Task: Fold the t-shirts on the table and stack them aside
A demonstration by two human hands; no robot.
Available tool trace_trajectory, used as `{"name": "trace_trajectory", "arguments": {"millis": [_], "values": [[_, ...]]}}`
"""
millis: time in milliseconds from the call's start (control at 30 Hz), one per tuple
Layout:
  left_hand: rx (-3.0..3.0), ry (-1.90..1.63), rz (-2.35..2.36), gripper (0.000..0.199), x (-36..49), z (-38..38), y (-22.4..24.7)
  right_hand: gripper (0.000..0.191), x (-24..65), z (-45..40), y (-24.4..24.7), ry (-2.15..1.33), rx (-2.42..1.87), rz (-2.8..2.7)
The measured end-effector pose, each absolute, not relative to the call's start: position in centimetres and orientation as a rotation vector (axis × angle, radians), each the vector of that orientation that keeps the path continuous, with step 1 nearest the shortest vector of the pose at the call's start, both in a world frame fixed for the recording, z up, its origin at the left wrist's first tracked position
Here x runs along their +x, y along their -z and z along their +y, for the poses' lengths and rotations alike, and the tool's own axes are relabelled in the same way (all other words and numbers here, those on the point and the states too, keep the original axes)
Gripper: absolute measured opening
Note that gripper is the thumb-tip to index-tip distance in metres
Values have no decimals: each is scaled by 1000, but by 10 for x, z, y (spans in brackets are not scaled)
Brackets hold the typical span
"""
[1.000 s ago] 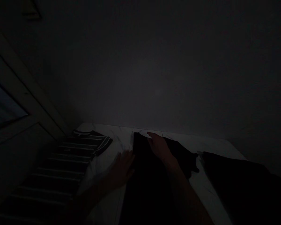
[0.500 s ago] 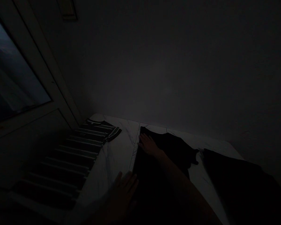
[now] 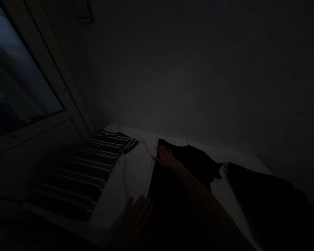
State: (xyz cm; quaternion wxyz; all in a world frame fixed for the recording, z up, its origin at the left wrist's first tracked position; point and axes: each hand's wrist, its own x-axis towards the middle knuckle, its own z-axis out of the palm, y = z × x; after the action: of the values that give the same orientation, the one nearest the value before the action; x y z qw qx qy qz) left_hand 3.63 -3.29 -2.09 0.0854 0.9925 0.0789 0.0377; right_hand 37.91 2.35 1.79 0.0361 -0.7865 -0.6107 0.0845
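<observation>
The room is very dark, so fine detail is lost. A black shirt point(image 3: 167, 198) lies spread on the middle of a white desk point(image 3: 134, 170) with grey veins and thin seam lines, its neck end toward the wall point(image 3: 172, 80) and its lower part fading into shadow. The right hand point(image 3: 166, 158) rests on the shirt's upper left corner, palm down; its grip is apart, with the fingers reaching forward and the thumb out over the shirt's left edge. The left hand point(image 3: 138, 214) is lower down, at the left edge of the same shirt; its grip is apart too, fingers fanned, though I cannot tell how firmly it presses or whether the palm meets the cloth.

Over to the left, a striped shirt point(image 3: 94, 164) lies flat, well apart from the black one, its collar near the far end of the desk. On the right is another dark garment point(image 3: 272, 195), its kind too dim to tell. A door point(image 3: 47, 129) with a glass pane point(image 3: 18, 80) stands beyond the striped shirt
</observation>
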Motion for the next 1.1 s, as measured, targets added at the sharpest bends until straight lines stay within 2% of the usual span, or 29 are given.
{"name": "trace_trajectory", "arguments": {"millis": [267,467,600,733,933,1000,1100], "values": [[3156,-246,160,72,24,-35,37,82,376,15,-32,-204,-2432,-1879],[3150,-254,87,72,13,-40,43,75,343,-66,-46,-80,-2219,-2038],[3099,-218,-28,66,12,-42,25,72,313,-152,-27,-155,-2124,-2105],[3088,-274,-88,62,12,-40,8,79,291,-231,-1,-149,-2178,-2028],[2932,-241,-133,39,38,-29,-22,89,263,-307,33,-21,-2337,-1757],[2839,-122,-116,32,63,-22,-39,82,256,-323,49,36,-2400,-1623],[2764,16,-141,29,126,-13,-66,59,249,-339,69,166,-2487,-1340]]}}
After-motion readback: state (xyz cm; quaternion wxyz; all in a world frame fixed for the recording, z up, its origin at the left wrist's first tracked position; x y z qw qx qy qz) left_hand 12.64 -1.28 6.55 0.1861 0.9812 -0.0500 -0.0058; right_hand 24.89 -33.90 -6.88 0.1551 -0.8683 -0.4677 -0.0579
